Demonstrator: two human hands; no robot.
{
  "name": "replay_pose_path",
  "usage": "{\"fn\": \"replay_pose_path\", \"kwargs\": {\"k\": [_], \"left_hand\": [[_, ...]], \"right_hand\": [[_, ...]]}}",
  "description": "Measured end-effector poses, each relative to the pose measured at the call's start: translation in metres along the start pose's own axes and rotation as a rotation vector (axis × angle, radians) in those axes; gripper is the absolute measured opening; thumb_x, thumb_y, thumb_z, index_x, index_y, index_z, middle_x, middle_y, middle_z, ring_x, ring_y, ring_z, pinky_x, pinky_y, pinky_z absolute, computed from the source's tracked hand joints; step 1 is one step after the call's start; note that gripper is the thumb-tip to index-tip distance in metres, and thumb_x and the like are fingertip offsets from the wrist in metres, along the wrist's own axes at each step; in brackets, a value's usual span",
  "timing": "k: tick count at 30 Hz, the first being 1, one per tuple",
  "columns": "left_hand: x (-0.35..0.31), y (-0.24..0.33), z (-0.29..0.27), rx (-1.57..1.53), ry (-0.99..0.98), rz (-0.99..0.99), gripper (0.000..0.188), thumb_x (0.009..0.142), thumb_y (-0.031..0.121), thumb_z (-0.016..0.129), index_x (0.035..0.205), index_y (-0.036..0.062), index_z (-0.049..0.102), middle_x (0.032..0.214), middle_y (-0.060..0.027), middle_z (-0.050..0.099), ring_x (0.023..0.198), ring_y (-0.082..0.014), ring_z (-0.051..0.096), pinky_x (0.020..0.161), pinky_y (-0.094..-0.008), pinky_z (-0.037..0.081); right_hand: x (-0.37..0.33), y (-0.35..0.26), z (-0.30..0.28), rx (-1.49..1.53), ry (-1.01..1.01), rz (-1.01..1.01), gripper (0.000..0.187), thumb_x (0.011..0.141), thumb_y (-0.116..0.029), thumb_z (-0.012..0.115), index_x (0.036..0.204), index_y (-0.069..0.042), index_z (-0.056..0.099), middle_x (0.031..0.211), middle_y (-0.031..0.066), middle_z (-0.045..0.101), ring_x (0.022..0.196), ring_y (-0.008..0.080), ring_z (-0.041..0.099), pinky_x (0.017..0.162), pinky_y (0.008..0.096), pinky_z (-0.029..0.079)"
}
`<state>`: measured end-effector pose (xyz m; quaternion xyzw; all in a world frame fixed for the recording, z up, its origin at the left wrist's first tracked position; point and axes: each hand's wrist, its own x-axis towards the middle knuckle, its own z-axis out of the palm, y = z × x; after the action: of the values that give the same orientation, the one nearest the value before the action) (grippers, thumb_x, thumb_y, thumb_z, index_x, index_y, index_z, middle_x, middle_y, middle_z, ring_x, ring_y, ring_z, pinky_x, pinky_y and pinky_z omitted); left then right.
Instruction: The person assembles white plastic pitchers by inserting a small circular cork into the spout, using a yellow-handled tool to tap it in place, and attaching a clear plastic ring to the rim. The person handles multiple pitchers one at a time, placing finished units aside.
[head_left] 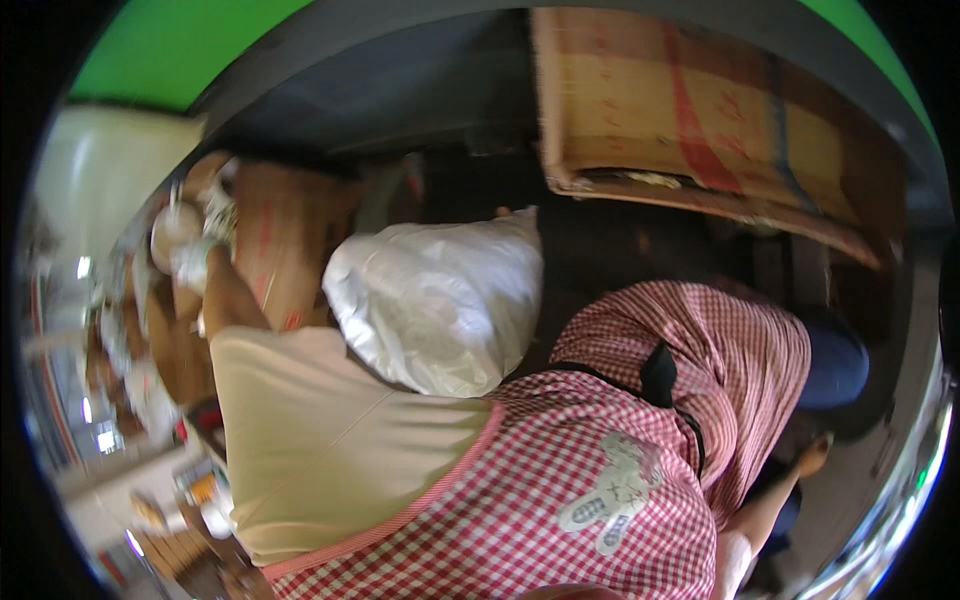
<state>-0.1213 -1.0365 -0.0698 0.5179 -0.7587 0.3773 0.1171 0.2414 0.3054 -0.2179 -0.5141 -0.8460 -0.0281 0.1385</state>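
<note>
My left arm reaches up from a beige sleeve at the left. Its hand [208,262] is smeared by motion beside a pale round object [176,236] and some whitish material; I cannot make out its fingers or any grip. My right hand [815,456] is low at the right, past my checked apron, small and blurred. No object shows in it, and its finger position is unclear. A full white plastic bag [440,300] bulges in front of my body, apart from both visible hands.
A large cardboard box [640,100] with red marks stands at the upper right. Another brown carton [285,235] is left of the white bag. Dark grey panels and a green surface [170,50] lie at the top. Blurred shelves and goods fill the left edge.
</note>
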Motion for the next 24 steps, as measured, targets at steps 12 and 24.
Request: {"fn": "replay_pose_path", "kwargs": {"k": [12,24], "left_hand": [[-0.352,0.271,-0.369,-1.704,0.263,1.134,0.022,0.088,0.008,0.062,0.108,0.0040,0.072,0.110,-0.0189,0.068,0.105,-0.0371,0.064,0.096,-0.0459,0.050],[-0.474,0.522,-0.662,-1.047,-0.180,1.286,0.114,0.080,0.064,0.078,0.159,-0.0015,0.029,0.149,-0.0291,0.051,0.133,-0.0421,0.056,0.109,-0.0513,0.048]], "right_hand": [[-0.091,-0.058,-0.085,0.836,-0.185,0.347,0.037,0.103,-0.033,0.059,0.103,-0.001,0.077,0.068,-0.0062,0.051,0.059,0.0052,0.039,0.053,0.0261,0.027],[-0.179,-0.155,-0.135,0.973,-0.100,0.360,0.028,0.108,-0.021,0.058,0.112,0.004,0.071,0.105,0.0075,0.074,0.100,0.0135,0.066,0.093,0.0272,0.048]]}}
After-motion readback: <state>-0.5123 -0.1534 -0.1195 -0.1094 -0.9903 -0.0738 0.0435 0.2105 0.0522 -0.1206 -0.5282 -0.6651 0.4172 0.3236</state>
